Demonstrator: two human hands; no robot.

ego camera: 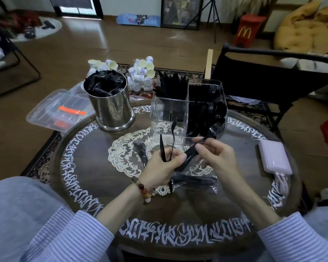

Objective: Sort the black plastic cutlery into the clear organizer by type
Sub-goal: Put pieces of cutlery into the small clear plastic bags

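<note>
Holding two black pieces upright in our left hand (pixel 162 167), we pinch a fork (pixel 201 146) with our right hand (pixel 214 157). Beyond, the clear organizer (pixel 187 110) is partly filled; the steel canister (pixel 110 103) remains full of unsorted cutlery.

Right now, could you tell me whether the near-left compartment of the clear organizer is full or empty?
Empty: through the clear organizer wall only the doily shows there, while the other compartments hold black cutlery.
</note>
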